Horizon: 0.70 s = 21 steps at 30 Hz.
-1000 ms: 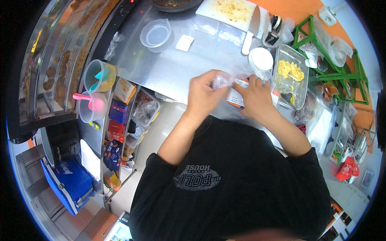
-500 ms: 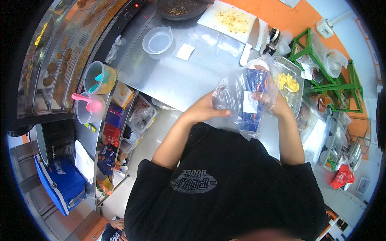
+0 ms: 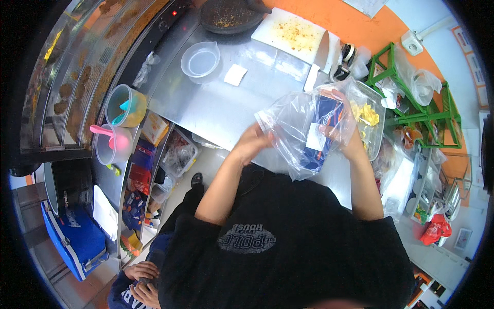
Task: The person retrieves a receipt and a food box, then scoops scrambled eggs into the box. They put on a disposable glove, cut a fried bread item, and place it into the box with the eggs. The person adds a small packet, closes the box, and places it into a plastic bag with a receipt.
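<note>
In front of my chest is a clear plastic bag [image 3: 288, 121] around a dark blue box [image 3: 329, 109] with a white paper label [image 3: 315, 137] on its side. My right hand [image 3: 346, 126] is closed on the box's right side, thumb near the label; whether its fingers lie inside or outside the plastic I cannot tell. At the bag's left edge, my left hand [image 3: 253, 142] pinches the plastic, its fingertips partly behind the film. Just right of my right hand lies a clear tray [image 3: 380, 139] holding yellow pieces [image 3: 366, 114].
A knife [image 3: 321, 51] lies across a white cutting board [image 3: 278, 31] beside a dark stone mortar [image 3: 226, 18]. A clear bowl [image 3: 200, 59] and a paper slip [image 3: 235, 74] rest on the steel counter. Green racks [image 3: 401, 77] stand right. Another person's hands [image 3: 143, 283] show at lower left.
My left hand has drawn left, away from the box, stretching the bag's edge with it. The box has tilted slightly. Another person has come further into view at lower left.
</note>
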Each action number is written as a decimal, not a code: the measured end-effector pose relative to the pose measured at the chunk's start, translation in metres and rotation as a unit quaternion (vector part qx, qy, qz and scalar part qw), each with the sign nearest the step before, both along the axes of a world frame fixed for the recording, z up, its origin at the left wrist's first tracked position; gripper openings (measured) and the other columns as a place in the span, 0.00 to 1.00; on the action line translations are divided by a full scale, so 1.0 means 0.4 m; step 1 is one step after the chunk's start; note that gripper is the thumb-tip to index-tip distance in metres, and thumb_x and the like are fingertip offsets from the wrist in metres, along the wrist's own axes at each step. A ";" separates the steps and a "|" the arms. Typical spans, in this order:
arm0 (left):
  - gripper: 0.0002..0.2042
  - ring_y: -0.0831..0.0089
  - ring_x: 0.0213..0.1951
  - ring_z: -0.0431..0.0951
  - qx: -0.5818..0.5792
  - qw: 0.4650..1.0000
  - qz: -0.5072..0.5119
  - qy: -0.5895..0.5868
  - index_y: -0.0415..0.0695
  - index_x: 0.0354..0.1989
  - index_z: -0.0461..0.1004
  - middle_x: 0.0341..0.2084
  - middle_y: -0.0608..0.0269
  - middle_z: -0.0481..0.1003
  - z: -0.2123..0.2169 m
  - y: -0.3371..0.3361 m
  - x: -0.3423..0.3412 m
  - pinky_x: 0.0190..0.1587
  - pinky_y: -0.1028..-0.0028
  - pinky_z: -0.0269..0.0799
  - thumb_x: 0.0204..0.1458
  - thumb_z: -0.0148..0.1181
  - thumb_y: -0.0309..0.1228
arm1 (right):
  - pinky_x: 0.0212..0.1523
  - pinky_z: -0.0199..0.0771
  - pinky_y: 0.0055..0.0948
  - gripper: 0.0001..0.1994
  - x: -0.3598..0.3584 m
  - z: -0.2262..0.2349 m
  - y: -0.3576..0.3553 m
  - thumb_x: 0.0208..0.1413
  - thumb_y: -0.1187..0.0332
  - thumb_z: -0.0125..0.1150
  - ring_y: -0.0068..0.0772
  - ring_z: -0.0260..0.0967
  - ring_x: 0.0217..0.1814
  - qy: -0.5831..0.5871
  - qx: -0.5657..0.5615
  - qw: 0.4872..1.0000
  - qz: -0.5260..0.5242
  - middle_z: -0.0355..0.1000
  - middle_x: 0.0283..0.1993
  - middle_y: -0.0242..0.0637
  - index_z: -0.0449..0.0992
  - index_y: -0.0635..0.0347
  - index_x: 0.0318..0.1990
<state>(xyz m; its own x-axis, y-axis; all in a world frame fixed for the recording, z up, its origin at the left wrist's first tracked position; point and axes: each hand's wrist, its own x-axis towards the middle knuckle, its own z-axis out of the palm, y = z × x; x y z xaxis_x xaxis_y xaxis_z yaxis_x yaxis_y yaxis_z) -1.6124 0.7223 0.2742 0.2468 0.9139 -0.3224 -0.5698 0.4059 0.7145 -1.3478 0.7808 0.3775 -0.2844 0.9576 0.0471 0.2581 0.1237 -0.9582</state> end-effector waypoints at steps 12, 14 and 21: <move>0.31 0.67 0.55 0.78 0.107 0.962 -0.068 0.243 0.35 0.65 0.69 0.53 0.52 0.79 -0.068 0.041 -0.022 0.60 0.65 0.73 0.55 0.74 0.31 | 0.68 0.67 0.38 0.53 -0.004 -0.027 -0.034 0.41 0.70 0.82 0.39 0.68 0.66 -0.036 -0.001 0.999 -0.028 0.69 0.66 0.46 0.54 0.58 0.76; 0.42 0.62 0.64 0.73 0.182 0.940 -0.069 0.280 0.36 0.73 0.61 0.62 0.44 0.73 -0.045 0.048 -0.039 0.67 0.61 0.68 0.52 0.77 0.36 | 0.67 0.67 0.38 0.53 -0.009 -0.037 -0.048 0.44 0.71 0.79 0.36 0.68 0.64 -0.032 -0.043 0.998 -0.020 0.69 0.65 0.44 0.53 0.56 0.77; 0.53 0.45 0.76 0.56 0.415 0.760 0.040 0.499 0.36 0.76 0.53 0.73 0.38 0.60 0.112 0.041 0.057 0.77 0.45 0.42 0.48 0.74 0.52 | 0.70 0.66 0.46 0.50 -0.048 -0.103 -0.082 0.43 0.60 0.78 0.56 0.65 0.71 -0.285 0.133 0.949 0.033 0.66 0.69 0.55 0.58 0.55 0.75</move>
